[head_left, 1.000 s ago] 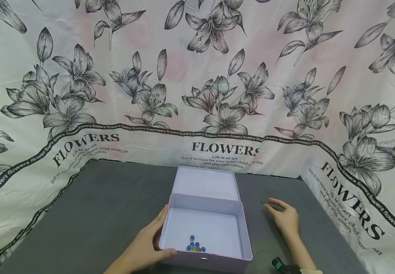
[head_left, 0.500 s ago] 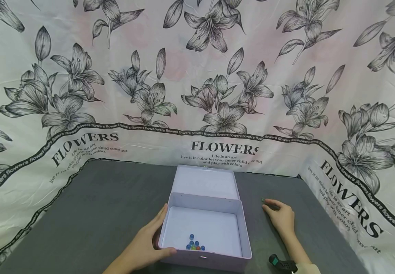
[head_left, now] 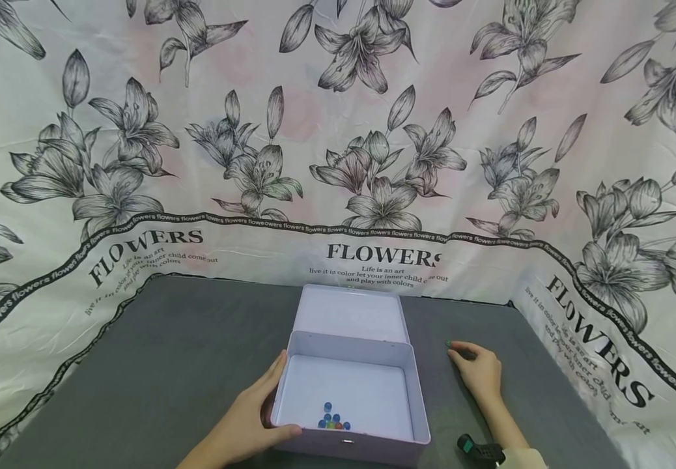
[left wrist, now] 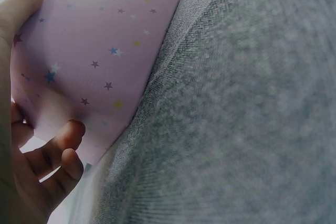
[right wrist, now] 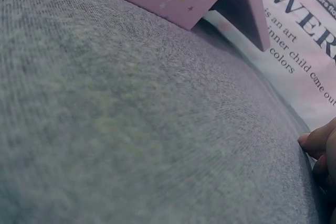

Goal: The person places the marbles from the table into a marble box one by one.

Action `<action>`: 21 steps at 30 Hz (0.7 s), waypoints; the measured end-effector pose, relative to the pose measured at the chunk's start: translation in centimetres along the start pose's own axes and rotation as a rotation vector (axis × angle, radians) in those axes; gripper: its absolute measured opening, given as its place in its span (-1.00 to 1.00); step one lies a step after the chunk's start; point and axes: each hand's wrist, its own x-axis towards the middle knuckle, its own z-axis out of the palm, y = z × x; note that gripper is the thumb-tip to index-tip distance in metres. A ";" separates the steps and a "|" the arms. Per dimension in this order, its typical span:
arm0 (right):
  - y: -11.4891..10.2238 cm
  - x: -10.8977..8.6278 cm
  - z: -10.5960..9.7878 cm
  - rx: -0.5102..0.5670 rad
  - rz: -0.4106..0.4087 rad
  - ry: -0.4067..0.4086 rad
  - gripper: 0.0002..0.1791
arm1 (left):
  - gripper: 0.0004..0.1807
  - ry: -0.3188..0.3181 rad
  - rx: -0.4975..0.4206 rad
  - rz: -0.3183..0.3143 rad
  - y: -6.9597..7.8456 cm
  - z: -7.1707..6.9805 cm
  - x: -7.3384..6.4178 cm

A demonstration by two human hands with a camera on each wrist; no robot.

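Observation:
An open lilac tin box (head_left: 420, 404) stands on the grey table, its hinged lid (head_left: 352, 314) tipped back. My left hand (head_left: 250, 413) grips the box's left side, thumb over the front rim and fingers along the wall. In the left wrist view that hand (left wrist: 44, 153) lies against the star-printed side (left wrist: 105, 51). Inside the box, several marbles (head_left: 336, 417), mostly blue, cluster near the front. To the right of the box, my right hand (head_left: 481, 371) pinches a small green marble (head_left: 448, 342) at its thumb and index fingertips. In the right wrist view, only some fingers (right wrist: 317, 142) show.
A black strap with a device (head_left: 481, 451) sits at the right wrist. Behind the grey tabletop (head_left: 197, 339) hangs a white cloth (head_left: 291, 251) printed with flowers and lettering. It also runs along both sides of the table.
My right hand has moved slightly left, and its fingertips have closed on the green marble that lay just apart from them. The left hand, box and marbles inside stay as they were.

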 end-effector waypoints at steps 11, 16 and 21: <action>0.0 0.2 0.3 -0.019 -0.035 0.022 -0.82 | 0.37 -0.004 -0.001 -0.010 -0.1 0.1 0.0; 0.1 0.5 0.4 0.011 -0.057 0.074 -0.86 | 0.36 -0.001 0.003 -0.004 -0.1 0.1 0.0; 0.1 0.6 0.5 0.014 -0.066 0.106 -0.78 | 0.35 0.012 0.008 0.017 -0.1 0.1 0.0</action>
